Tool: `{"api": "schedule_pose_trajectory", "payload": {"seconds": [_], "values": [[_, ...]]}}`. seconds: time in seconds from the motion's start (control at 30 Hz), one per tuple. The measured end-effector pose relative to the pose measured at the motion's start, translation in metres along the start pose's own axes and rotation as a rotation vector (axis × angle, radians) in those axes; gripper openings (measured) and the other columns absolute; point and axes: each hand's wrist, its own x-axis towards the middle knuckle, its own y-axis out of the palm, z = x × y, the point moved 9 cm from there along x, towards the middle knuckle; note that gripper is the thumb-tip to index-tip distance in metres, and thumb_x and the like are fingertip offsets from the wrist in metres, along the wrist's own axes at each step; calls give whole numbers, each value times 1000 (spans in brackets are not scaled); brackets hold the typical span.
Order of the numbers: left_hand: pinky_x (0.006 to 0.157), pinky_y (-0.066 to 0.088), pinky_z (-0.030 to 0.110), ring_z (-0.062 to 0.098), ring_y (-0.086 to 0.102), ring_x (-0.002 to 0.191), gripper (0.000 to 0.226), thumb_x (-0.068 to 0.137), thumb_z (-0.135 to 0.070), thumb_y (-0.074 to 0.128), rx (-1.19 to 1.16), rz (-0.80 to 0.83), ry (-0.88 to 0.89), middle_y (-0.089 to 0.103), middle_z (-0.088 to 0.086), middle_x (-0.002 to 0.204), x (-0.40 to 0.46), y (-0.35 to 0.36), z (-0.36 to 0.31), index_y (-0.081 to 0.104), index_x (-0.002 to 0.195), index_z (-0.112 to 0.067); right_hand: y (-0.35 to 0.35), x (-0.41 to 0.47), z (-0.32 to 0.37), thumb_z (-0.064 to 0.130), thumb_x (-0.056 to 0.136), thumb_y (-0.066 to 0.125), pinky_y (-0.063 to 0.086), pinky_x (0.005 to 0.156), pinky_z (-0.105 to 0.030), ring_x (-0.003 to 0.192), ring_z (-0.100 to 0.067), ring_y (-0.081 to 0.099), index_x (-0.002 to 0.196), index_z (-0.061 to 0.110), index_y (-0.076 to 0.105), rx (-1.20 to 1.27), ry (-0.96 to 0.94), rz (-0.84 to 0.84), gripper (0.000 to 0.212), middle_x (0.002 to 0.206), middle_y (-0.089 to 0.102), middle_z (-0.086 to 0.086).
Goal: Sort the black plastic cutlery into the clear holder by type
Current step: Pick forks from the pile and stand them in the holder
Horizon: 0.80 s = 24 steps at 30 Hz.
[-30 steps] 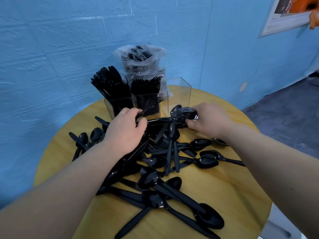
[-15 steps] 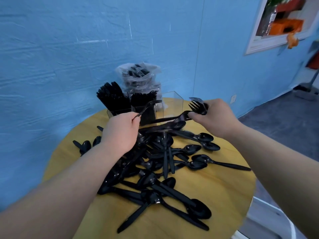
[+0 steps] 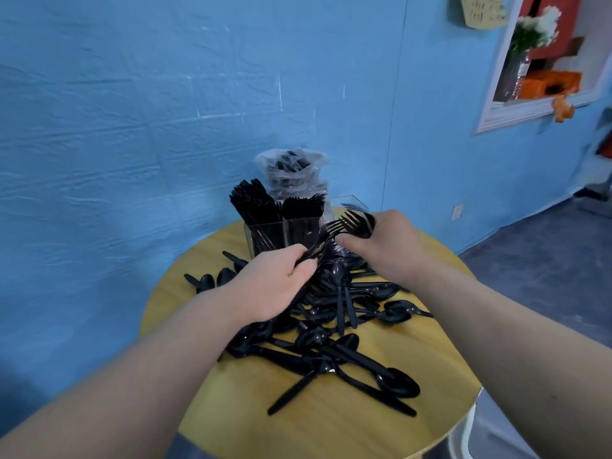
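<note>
A pile of loose black plastic spoons and other cutlery (image 3: 334, 329) covers the middle of the round wooden table (image 3: 331, 425). The clear holder (image 3: 265, 231) stands at the table's far edge; its left compartment is full of black handles, its middle one holds forks (image 3: 303, 207), and its right part is hidden by my hands. My left hand (image 3: 271, 283) grips a black fork by the handle, tines pointing up toward the holder. My right hand (image 3: 381, 243) grips a bunch of black forks (image 3: 359, 223) just in front of the holder.
A clear plastic bag of more black cutlery (image 3: 291, 170) stands behind the holder against the blue wall. The table's right edge drops to a grey floor (image 3: 546, 276). A framed picture (image 3: 543, 61) hangs on the right wall.
Both hands have risen and come together near the holder. My right hand has carried its forks left and toward the holder; my left hand has lifted its fork up from the pile.
</note>
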Motion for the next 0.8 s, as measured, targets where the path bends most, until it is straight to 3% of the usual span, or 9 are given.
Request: {"api": "schedule_pose_trajectory", "payload": {"seconds": [0.17, 0.27, 0.37, 0.5, 0.6, 0.7, 0.8], "values": [[64, 46, 37, 19, 56, 66, 25, 101, -40, 33, 74, 6, 24, 60, 5, 75, -12, -6, 1, 44, 86, -24, 1, -10, 14, 15, 83, 71, 25, 38, -15, 34, -7, 34, 39, 20, 34, 72, 30, -20, 58, 30, 32, 12], [66, 47, 40, 19, 54, 63, 27, 101, -38, 33, 27, 2, 28, 59, 7, 74, -17, -8, 3, 47, 86, -20, 2, -14, 17, 15, 83, 72, 27, 38, -13, 35, -3, 38, 34, 21, 45, 118, 45, -49, 56, 31, 38, 16], [60, 39, 34, 13, 44, 58, 34, 101, -37, 34, -37, 6, 11, 48, 0, 67, -20, -7, 6, 52, 90, -11, 1, -17, 18, 18, 81, 73, 30, 40, -12, 38, -1, 41, 44, 27, 43, 138, 48, -110, 49, 34, 43, 19], [57, 41, 31, 13, 46, 56, 28, 102, -32, 35, -55, 43, -8, 48, -2, 65, -22, -2, 11, 55, 90, -18, 3, -17, 20, 29, 82, 72, 30, 44, -13, 42, 0, 41, 50, 27, 43, 139, 64, -145, 42, 40, 45, 19], [54, 43, 27, 11, 49, 54, 29, 103, -28, 32, -46, 8, -35, 51, -4, 61, -23, -6, 19, 60, 96, -23, 6, -17, 14, 42, 95, 50, 29, 50, -20, 47, -3, 37, 67, 23, 45, 184, 139, -104, 34, 51, 42, 11], [49, 32, 22, 8, 43, 49, 29, 102, -30, 33, 3, -80, -59, 45, -8, 57, -23, -15, 25, 60, 95, -25, 4, -20, 0, 32, 100, 35, 26, 52, -30, 48, -10, 31, 71, 20, 38, 241, 223, -86, 32, 57, 35, 4], [46, 29, 21, 7, 39, 45, 28, 101, -29, 34, -17, -120, -113, 43, -9, 54, -25, -19, 30, 58, 87, -23, -2, -22, -3, 19, 96, 41, 27, 56, -30, 55, -17, 33, 67, 10, 41, 173, 231, -91, 30, 58, 36, -1]]}}
